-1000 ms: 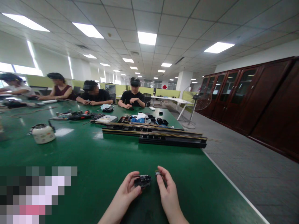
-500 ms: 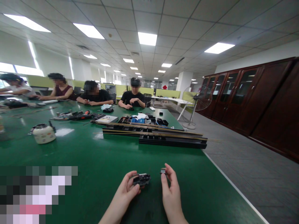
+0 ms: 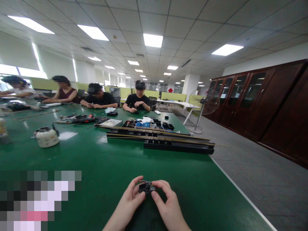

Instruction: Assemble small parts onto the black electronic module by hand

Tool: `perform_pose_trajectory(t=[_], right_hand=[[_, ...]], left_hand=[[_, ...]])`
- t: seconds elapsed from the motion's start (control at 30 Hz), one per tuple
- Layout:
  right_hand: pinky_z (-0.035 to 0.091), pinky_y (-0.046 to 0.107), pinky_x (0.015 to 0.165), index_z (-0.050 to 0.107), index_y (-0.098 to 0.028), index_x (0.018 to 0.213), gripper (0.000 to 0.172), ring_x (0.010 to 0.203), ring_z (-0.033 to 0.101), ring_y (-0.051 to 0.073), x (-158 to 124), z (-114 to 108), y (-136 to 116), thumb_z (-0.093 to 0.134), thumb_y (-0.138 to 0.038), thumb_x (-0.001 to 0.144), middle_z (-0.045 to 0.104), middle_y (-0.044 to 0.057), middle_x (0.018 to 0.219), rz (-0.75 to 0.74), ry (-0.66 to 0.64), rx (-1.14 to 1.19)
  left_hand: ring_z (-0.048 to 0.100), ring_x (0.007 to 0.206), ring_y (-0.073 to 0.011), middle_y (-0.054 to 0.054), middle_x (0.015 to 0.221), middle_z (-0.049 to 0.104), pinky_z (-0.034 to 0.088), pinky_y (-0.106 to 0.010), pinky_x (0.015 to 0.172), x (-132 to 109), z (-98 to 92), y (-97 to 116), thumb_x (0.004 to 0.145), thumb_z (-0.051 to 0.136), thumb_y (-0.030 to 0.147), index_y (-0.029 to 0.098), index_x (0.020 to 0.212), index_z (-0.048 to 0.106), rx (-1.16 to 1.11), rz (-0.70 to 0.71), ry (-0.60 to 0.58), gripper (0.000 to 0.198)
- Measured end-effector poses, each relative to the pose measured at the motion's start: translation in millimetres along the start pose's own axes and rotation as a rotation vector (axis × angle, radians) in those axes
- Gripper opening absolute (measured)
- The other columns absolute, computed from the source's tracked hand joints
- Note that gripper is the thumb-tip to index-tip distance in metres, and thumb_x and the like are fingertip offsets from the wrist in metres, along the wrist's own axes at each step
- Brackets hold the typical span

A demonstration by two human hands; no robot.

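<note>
Low over the green table, my left hand (image 3: pixel 132 195) grips a small black plastic part (image 3: pixel 145 187) between thumb and fingers; its top looks uneven, with recesses. My right hand (image 3: pixel 166 197) is closed in a pinch at the right end of that part. Between the right thumb and index finger sits a small grey piece (image 3: pixel 153 188), partly covered by the fingertips and touching the black part. How the two fit together is too small to make out.
Long black rails (image 3: pixel 178 147) with thin brass-coloured rods lie ahead across the green table (image 3: pixel 96 170). Behind them are black trays (image 3: pixel 167 126) and hand tools (image 3: pixel 81 119). A cream pot (image 3: pixel 47 138) stands at left. Several people sit along the far side.
My right hand has moved left, bringing the small grey piece from apart to against the black part. My left hand still holds the black part in about the same place.
</note>
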State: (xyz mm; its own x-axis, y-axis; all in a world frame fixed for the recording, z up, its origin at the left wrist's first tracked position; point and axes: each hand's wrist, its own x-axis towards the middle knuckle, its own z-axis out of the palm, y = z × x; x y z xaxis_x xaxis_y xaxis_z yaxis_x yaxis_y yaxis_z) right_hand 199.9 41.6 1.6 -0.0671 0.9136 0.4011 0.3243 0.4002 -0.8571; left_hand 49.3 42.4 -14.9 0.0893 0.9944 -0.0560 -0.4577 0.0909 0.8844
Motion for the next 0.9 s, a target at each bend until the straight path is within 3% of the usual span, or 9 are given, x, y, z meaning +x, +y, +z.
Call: perform_pose_trajectory(t=[0.17,0.3,0.4,0.63,0.9], right_hand=[[0.041,0.038,0.092,0.064,-0.024,0.090,0.017,0.102,0.053,0.022,0.4,1.2,1.5,0.058,-0.028,0.075,0.063,0.006,0.099,-0.029,-0.030,-0.042],[0.036,0.042,0.096,0.064,-0.026,0.088,0.014,0.104,0.051,0.022,1.9,-1.6,0.4,0.057,-0.026,0.076,0.064,0.005,0.097,-0.087,-0.117,-0.089],[0.034,0.044,0.097,0.065,-0.027,0.087,0.014,0.107,0.048,0.023,1.8,-2.5,-2.3,0.056,-0.027,0.076,0.061,0.005,0.104,-0.050,-0.155,-0.098],[0.036,0.043,0.095,0.065,-0.027,0.086,0.014,0.106,0.050,0.024,0.2,1.5,-1.4,0.058,-0.028,0.075,0.060,0.006,0.104,0.012,-0.135,-0.030],[0.036,0.042,0.095,0.065,-0.025,0.086,0.014,0.105,0.051,0.023,0.1,2.1,-0.1,0.058,-0.027,0.075,0.060,0.007,0.105,0.059,-0.119,0.022]], left_hand=[[0.057,0.100,-0.0268,-0.010,0.100,0.065,0.038,-0.038,0.090,1.2,-1.6,1.0,0.058,0.074,0.032,0.021,0.106,0.049,-0.004,-0.012,-0.069,0.056],[0.057,0.100,-0.0268,-0.009,0.097,0.067,0.038,-0.039,0.091,2.5,-3.9,-0.8,0.059,0.073,0.032,0.021,0.104,0.050,0.014,-0.003,-0.053,0.052],[0.058,0.100,-0.0263,-0.010,0.097,0.067,0.038,-0.038,0.092,2.4,-4.9,-2.9,0.061,0.071,0.032,0.020,0.100,0.053,0.033,-0.004,-0.046,0.044],[0.059,0.098,-0.0247,-0.008,0.099,0.066,0.037,-0.039,0.092,0.6,-4.3,-2.4,0.066,0.067,0.033,0.025,0.122,0.034,-0.007,0.007,-0.091,0.066],[0.058,0.099,-0.0247,-0.008,0.101,0.064,0.038,-0.037,0.091,1.4,-5.1,-2.9,0.066,0.067,0.033,0.024,0.112,0.043,0.003,-0.023,-0.101,0.053]])
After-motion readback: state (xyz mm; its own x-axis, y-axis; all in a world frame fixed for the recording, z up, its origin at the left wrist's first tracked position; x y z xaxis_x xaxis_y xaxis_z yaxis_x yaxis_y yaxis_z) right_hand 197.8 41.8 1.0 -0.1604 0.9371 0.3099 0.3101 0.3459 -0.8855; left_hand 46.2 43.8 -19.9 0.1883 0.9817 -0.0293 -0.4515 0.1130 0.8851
